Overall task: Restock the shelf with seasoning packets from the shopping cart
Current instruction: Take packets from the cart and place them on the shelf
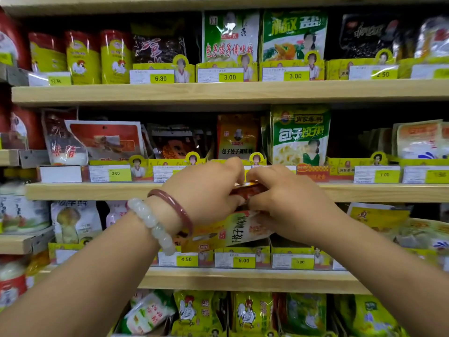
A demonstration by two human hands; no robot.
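yellow price tags point(229, 77) on the shelf edges, jade bead bracelet point(152, 224), red bangle point(175, 210)

both hands point(243, 198) grip seasoning packets point(233, 231) before the shelf point(97, 190).

Evenly and brightly lit from above, with deep shadow in the shelf recesses behind the packets. Glare on the glossy red canisters point(82, 57) (upper left). Strong wide-angle bowing of the shelf boards point(218, 92) toward the edges. Soft, smeared blur at the corners; centre fairly sharp.
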